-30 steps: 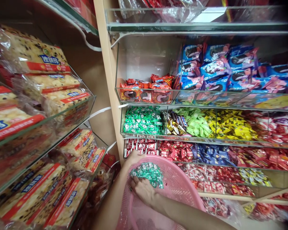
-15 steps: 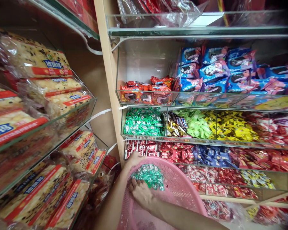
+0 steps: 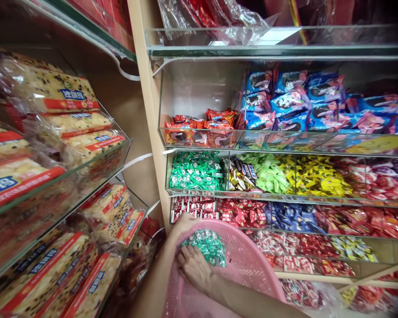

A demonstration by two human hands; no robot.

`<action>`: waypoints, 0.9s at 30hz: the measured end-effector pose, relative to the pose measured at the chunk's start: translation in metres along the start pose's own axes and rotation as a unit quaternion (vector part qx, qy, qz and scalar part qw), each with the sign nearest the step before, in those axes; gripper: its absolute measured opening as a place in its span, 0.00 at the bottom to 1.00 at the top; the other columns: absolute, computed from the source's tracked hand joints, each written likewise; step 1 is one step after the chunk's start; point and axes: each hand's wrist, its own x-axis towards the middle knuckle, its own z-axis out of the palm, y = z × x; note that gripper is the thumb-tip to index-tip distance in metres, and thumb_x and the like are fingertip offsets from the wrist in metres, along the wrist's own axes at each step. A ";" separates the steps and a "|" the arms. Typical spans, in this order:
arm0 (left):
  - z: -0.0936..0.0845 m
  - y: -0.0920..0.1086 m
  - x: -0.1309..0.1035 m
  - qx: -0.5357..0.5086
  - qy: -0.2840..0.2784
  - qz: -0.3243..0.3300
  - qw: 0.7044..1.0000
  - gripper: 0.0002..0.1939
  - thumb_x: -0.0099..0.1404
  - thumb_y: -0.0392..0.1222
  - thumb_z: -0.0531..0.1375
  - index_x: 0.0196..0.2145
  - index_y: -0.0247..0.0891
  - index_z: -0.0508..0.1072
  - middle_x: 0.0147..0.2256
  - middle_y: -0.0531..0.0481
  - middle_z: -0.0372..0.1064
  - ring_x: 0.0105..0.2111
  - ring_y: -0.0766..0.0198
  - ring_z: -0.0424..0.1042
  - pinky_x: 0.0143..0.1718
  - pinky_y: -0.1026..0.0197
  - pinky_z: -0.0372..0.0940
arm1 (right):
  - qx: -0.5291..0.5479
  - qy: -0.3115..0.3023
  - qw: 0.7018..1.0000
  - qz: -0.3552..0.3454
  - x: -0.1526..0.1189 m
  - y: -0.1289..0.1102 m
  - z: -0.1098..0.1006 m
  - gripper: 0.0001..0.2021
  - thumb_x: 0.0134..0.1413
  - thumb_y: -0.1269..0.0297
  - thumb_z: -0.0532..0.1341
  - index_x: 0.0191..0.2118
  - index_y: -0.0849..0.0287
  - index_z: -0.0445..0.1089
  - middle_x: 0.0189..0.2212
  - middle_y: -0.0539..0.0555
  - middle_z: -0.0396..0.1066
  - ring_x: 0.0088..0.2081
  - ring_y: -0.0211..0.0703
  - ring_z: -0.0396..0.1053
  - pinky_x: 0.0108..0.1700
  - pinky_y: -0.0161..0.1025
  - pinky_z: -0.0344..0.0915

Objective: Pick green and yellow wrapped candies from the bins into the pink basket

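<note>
A pink mesh basket [image 3: 252, 260] is tilted toward me at the bottom centre, with a pile of green-wrapped candies [image 3: 210, 247] inside. My left hand [image 3: 186, 222] grips the basket's upper left rim, its fingers partly hidden behind it. Inside the basket, my right hand [image 3: 194, 266] lies at the left edge of the candies, palm down with fingers bent; whether anything is under the fingers is hidden. Beyond the basket, a glass compartment holds more green candies [image 3: 196, 171], above red and white packets [image 3: 199, 206].
Glass shelves on the right hold blue cookie packs [image 3: 290, 102], yellow candies [image 3: 318, 176] and blue candies [image 3: 293, 215]. Packaged puffed-rice bars [image 3: 76, 99] fill the left shelves, whose glass edges come close to my left arm. A wooden post [image 3: 149, 97] stands between them.
The shelves sit slightly lower and further left in the view. My right hand has shifted slightly on the candies; my left hand keeps its hold on the rim.
</note>
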 end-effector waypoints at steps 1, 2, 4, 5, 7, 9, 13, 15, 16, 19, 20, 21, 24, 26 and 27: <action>0.000 0.001 -0.001 -0.007 0.000 -0.004 1.000 0.27 0.47 0.64 0.58 0.15 0.38 0.53 0.17 0.58 0.41 0.20 0.72 0.43 0.23 0.63 0.37 | -0.007 0.010 1.000 -0.018 -0.001 0.000 0.004 0.05 0.56 0.67 0.58 0.38 0.62 0.68 0.36 0.57 0.67 0.39 0.47 0.65 0.37 0.44 0.63; 0.000 0.003 -0.002 -0.013 0.002 -0.007 1.000 0.27 0.47 0.64 0.58 0.15 0.38 0.53 0.17 0.58 0.41 0.20 0.72 0.43 0.23 0.63 0.37 | -0.012 0.019 0.999 -0.036 -0.002 -0.001 0.007 0.04 0.57 0.70 0.57 0.38 0.61 0.68 0.36 0.56 0.67 0.40 0.47 0.64 0.38 0.43 0.63; -0.001 0.005 -0.004 -0.026 0.004 -0.010 1.000 0.28 0.46 0.65 0.59 0.16 0.39 0.53 0.17 0.58 0.41 0.20 0.72 0.43 0.23 0.63 0.37 | -0.015 0.035 0.997 -0.063 -0.004 -0.001 0.013 0.04 0.58 0.72 0.56 0.37 0.60 0.67 0.37 0.56 0.67 0.41 0.46 0.64 0.39 0.42 0.62; -0.001 0.006 -0.004 -0.033 0.004 -0.008 0.999 0.28 0.45 0.65 0.59 0.15 0.39 0.52 0.17 0.58 0.41 0.20 0.72 0.43 0.23 0.63 0.37 | -0.015 0.042 0.997 -0.069 -0.004 -0.001 0.014 0.04 0.58 0.73 0.56 0.37 0.60 0.67 0.38 0.55 0.67 0.42 0.45 0.63 0.39 0.42 0.61; -0.001 0.006 -0.005 -0.040 0.007 -0.002 0.999 0.29 0.45 0.65 0.59 0.15 0.39 0.51 0.16 0.58 0.40 0.20 0.72 0.42 0.23 0.63 0.37 | -0.015 0.053 0.996 -0.064 -0.002 0.000 0.013 0.03 0.58 0.72 0.56 0.35 0.60 0.67 0.38 0.55 0.67 0.41 0.45 0.63 0.40 0.42 0.61; -0.001 0.006 -0.004 -0.038 0.012 0.002 0.999 0.29 0.45 0.65 0.60 0.14 0.39 0.50 0.16 0.59 0.39 0.20 0.72 0.42 0.22 0.63 0.37 | -0.014 0.058 0.997 -0.046 0.000 0.002 0.007 0.02 0.57 0.71 0.57 0.34 0.61 0.67 0.37 0.54 0.66 0.40 0.45 0.63 0.41 0.43 0.61; 0.000 0.002 0.000 -0.030 0.006 0.004 1.000 0.27 0.46 0.63 0.59 0.14 0.38 0.53 0.16 0.58 0.41 0.20 0.72 0.43 0.22 0.63 0.37 | 0.015 0.042 0.999 -0.006 0.003 0.007 -0.007 0.09 0.53 0.60 0.62 0.36 0.61 0.67 0.37 0.55 0.66 0.41 0.48 0.62 0.45 0.46 0.60; 0.000 -0.001 0.002 -0.021 0.001 0.005 1.000 0.27 0.46 0.63 0.59 0.14 0.38 0.55 0.16 0.58 0.41 0.20 0.72 0.43 0.22 0.63 0.37 | 0.044 0.029 0.998 0.017 0.002 0.010 -0.011 0.14 0.50 0.57 0.63 0.37 0.61 0.67 0.39 0.56 0.65 0.42 0.49 0.61 0.44 0.46 0.60; 0.000 -0.002 0.003 -0.016 0.001 0.006 1.000 0.27 0.46 0.63 0.59 0.14 0.38 0.55 0.16 0.58 0.41 0.20 0.72 0.43 0.22 0.63 0.37 | 0.059 0.026 0.997 0.035 0.001 0.011 -0.012 0.15 0.49 0.56 0.64 0.39 0.61 0.67 0.40 0.56 0.65 0.43 0.50 0.61 0.44 0.46 0.60; 0.002 -0.006 0.007 0.000 0.000 0.009 1.000 0.28 0.47 0.64 0.59 0.13 0.38 0.53 0.16 0.58 0.40 0.19 0.72 0.42 0.22 0.63 0.37 | 0.095 0.028 0.991 0.093 -0.002 0.016 -0.013 0.19 0.46 0.53 0.65 0.41 0.59 0.66 0.42 0.56 0.65 0.44 0.51 0.61 0.45 0.47 0.59; 0.002 -0.008 0.008 0.006 0.002 0.010 1.000 0.28 0.47 0.64 0.58 0.13 0.38 0.53 0.16 0.58 0.40 0.19 0.72 0.43 0.22 0.63 0.37 | 0.105 0.028 0.988 0.109 -0.003 0.017 -0.013 0.20 0.45 0.53 0.65 0.42 0.58 0.66 0.42 0.56 0.65 0.44 0.51 0.61 0.46 0.47 0.59; 0.003 -0.009 0.009 0.012 0.005 0.010 1.000 0.28 0.47 0.64 0.58 0.13 0.38 0.53 0.16 0.58 0.40 0.20 0.72 0.43 0.22 0.63 0.37 | 0.112 0.027 0.986 0.122 -0.003 0.018 -0.014 0.20 0.45 0.52 0.66 0.42 0.58 0.66 0.42 0.56 0.64 0.44 0.51 0.61 0.46 0.47 0.58; 0.003 -0.012 0.010 0.022 0.008 0.012 1.000 0.28 0.47 0.65 0.58 0.13 0.38 0.53 0.16 0.58 0.40 0.20 0.72 0.44 0.22 0.64 0.38 | 0.121 0.025 0.983 0.134 -0.005 0.019 -0.015 0.21 0.44 0.52 0.66 0.42 0.58 0.66 0.43 0.56 0.64 0.44 0.51 0.61 0.45 0.46 0.58; 0.002 -0.011 0.009 0.025 0.004 0.014 1.000 0.29 0.47 0.65 0.57 0.14 0.38 0.53 0.17 0.58 0.40 0.20 0.72 0.43 0.22 0.64 0.38 | 0.118 0.029 0.985 0.119 -0.006 0.019 -0.015 0.21 0.45 0.53 0.65 0.43 0.58 0.66 0.44 0.56 0.64 0.44 0.52 0.61 0.46 0.47 0.57; 0.002 -0.010 0.009 0.024 0.001 0.016 1.000 0.29 0.47 0.65 0.57 0.14 0.38 0.53 0.17 0.58 0.40 0.20 0.72 0.43 0.22 0.64 0.38 | 0.117 0.031 0.987 0.106 -0.006 0.019 -0.015 0.20 0.46 0.53 0.65 0.43 0.58 0.66 0.44 0.56 0.64 0.45 0.52 0.60 0.47 0.47 0.57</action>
